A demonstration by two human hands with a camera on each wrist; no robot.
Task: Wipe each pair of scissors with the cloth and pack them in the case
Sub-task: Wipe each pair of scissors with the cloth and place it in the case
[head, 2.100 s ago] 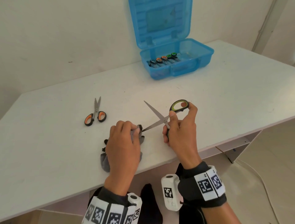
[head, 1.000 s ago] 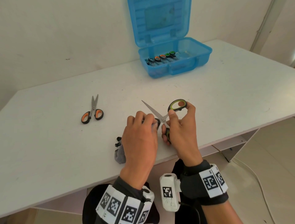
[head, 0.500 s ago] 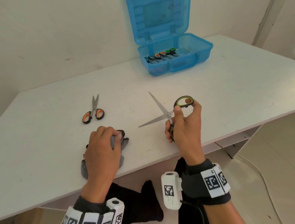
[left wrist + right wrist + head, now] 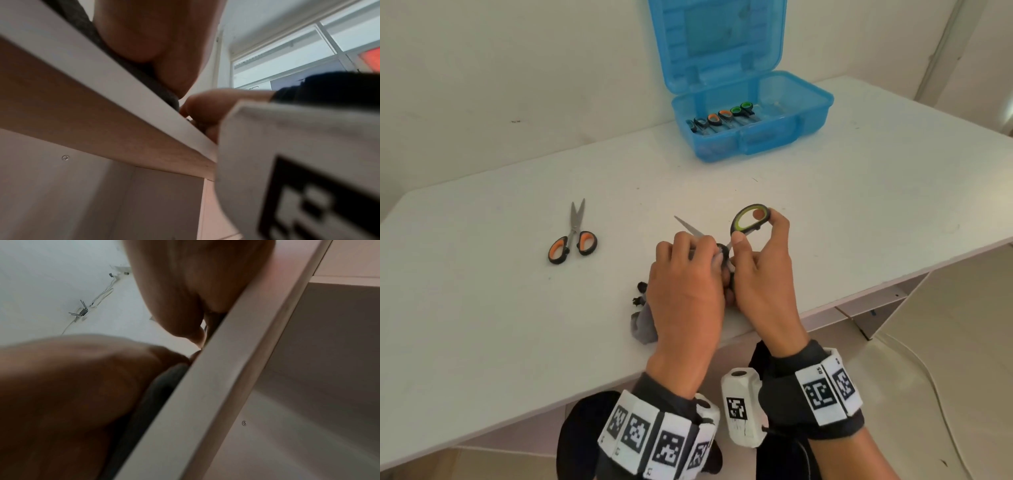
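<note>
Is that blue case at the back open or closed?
Open. The blue case has its lid standing upright against the wall, and scissors show inside its tray.

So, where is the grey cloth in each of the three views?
Head: grey cloth at centre, under the left hand.
Left wrist: dark strip on the table edge, below the palm.
Right wrist: dark band beside the edge.
Shared landmark: the table edge.
</note>
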